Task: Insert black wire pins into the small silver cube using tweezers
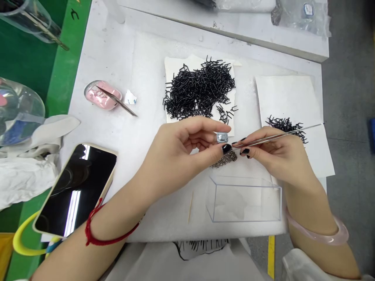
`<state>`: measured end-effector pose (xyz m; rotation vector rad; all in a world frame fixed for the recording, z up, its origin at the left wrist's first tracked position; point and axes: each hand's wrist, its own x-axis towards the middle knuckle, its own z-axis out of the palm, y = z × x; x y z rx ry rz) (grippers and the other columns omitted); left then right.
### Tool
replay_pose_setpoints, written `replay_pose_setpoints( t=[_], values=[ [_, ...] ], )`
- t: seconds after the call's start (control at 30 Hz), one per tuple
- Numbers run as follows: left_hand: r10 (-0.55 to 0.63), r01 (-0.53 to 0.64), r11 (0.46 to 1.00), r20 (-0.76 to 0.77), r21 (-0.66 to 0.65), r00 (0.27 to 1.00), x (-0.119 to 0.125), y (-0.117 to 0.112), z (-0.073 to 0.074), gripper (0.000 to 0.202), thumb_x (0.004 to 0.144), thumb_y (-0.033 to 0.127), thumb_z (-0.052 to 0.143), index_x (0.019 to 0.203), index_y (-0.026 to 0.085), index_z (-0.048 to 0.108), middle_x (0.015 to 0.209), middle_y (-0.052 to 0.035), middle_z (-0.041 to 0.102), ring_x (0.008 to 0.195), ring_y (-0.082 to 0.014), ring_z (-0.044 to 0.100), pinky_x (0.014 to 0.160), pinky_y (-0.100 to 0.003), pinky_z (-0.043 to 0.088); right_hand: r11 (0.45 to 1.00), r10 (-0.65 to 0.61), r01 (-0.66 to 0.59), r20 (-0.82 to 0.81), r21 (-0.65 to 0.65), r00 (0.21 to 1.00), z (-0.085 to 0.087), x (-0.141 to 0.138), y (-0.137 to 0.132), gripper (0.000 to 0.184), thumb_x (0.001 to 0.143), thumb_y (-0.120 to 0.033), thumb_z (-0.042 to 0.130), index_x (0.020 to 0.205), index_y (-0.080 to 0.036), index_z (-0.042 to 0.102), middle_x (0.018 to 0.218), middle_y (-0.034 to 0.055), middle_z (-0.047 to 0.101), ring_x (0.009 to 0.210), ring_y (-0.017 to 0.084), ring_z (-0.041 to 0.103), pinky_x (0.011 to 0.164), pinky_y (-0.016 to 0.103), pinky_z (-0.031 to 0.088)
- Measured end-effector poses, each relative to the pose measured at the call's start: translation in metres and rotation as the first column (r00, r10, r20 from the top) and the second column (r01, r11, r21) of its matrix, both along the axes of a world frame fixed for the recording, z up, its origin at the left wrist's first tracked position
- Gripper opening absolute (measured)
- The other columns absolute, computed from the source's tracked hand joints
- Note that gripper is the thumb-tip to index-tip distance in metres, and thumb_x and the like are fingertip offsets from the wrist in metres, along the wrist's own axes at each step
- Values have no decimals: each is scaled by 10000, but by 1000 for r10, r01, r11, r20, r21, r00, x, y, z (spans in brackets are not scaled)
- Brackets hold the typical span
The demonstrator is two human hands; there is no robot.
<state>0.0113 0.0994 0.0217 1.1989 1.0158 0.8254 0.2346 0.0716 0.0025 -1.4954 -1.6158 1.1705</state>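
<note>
On the far left, a white cloth (27, 177) is lying crumpled, and a yellow loop handle (18, 236) is showing near the left forearm. A phone (83, 183) is resting face up, its dark screen reflecting the lights. Beyond it on the worktop (117, 50), spare tweezers (120, 102) are leaning across a pink case (101, 95), with a small white scrap (131, 97) lying just beside it. The left hand (175, 158) is gripping a small pale-blue piece (222, 137) between index finger and thumb, its other fingers curling inward. A thin wooden stick (190, 207) is lying below this hand. Above it, black forked pieces (202, 91) are forming a large heap on a white sheet (171, 66). Tiny brownish bits (227, 159) are sitting in a patch below the thumb, and a clear box (247, 187) is standing nearer the person. The right hand's (272, 154) fingers are closing around tweezers (275, 137), which are pointing toward the left thumb; whether their tips are gripping anything, I cannot tell. Behind that hand, a smaller black heap (285, 125) is lying on another sheet (288, 93).
</note>
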Motion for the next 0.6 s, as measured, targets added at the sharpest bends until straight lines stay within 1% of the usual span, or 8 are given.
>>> replay_pose_setpoints(
  t=[0.1,0.3,0.43,0.6],
  values=[
    [-8,8,1000,1,-15,1000,1,2,0,192,740,100,755,919,167,741,697,29,685,643,-66,629,590,-105,516,1000,-5,5,3,-5,1000,0,1,0,166,818,-102,691,832,-256,750,870,-5,721,761,144,712,641,232,618],
    [-9,8,1000,-39,-25,999,2,2,-2,195,726,108,763,905,182,745,690,27,690,643,-83,641,593,-130,530,1000,-13,13,1,-7,1000,1,2,-1,117,812,-135,713,816,-244,752,854,-3,719,731,141,704,625,238,606],
    [-9,7,999,-65,-32,998,2,1,-3,195,716,102,759,896,175,743,723,18,709,679,-94,666,615,-135,541,1000,-18,17,-7,-12,1000,2,2,-1,160,816,-118,707,814,-272,751,844,-13,719,714,136,700,616,239,596],
    [-63,58,995,-64,-78,996,2,2,-6,215,715,74,734,902,179,735,747,16,725,692,-101,677,620,-152,541,998,-59,59,-80,-8,995,2,0,-2,126,796,-138,744,796,-265,747,843,-9,727,714,148,699,635,267,615]
  ],
)
